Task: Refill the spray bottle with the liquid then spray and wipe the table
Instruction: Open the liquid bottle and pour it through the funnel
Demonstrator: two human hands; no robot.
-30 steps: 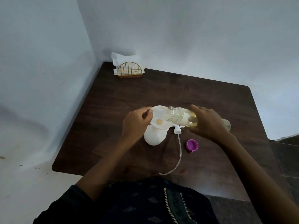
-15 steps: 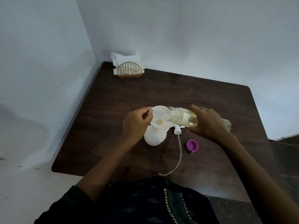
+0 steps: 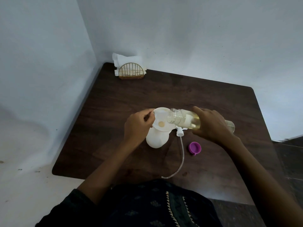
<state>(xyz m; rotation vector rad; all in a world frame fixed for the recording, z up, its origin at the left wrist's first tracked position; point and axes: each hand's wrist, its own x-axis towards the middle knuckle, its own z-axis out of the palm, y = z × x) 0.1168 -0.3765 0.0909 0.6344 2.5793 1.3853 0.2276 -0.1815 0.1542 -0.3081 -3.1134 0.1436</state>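
A white spray bottle stands in the middle of the dark wooden table, with a white funnel seated in its neck. My left hand pinches the funnel's left rim. My right hand grips a clear bottle of yellow liquid, tipped nearly flat with its open mouth over the funnel. A little yellow liquid shows at the funnel's hole. The white spray head with its long clear tube lies on the table just right of the spray bottle.
A purple cap lies open on the table to the right of the tube. A gold wire napkin holder with white napkins stands at the far left corner, against the walls. The table's right edge borders a dark floor.
The clear bottle has stayed tipped over the funnel, shifting only slightly. Both hands keep their holds.
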